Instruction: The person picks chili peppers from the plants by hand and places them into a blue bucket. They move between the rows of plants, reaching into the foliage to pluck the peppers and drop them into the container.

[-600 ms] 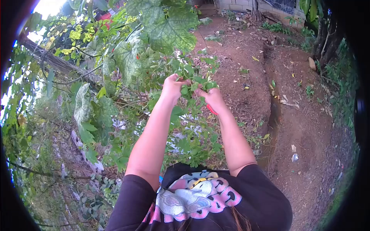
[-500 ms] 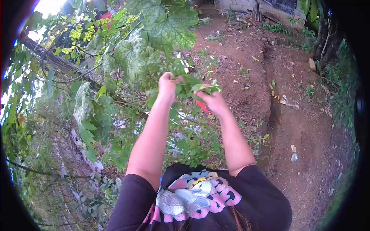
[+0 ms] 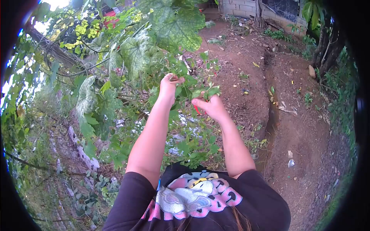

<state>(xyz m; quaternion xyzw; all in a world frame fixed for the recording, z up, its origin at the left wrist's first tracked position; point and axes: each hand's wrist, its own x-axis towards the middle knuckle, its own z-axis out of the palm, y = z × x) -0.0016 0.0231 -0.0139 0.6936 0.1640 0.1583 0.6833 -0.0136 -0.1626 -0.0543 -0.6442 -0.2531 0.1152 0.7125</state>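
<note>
Fig.: L hand [image 3: 168,86], below lg. mottled leaf [image 3: 177,27], curled at foliage [image 3: 189,81], hold unclear; R hand [image 3: 212,108], below & right of leaf, grasps leafy sprig [image 3: 211,92]; red item [image 3: 197,109] (type unclear), also below leaf. Best: pinch sprig lightly, keep red item off L hand.

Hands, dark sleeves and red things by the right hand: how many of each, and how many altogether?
Left hand and right hand: 2
Left sleeve and right sleeve, both dark: 2
Red thing by the right hand: 1
Total: 5
</note>
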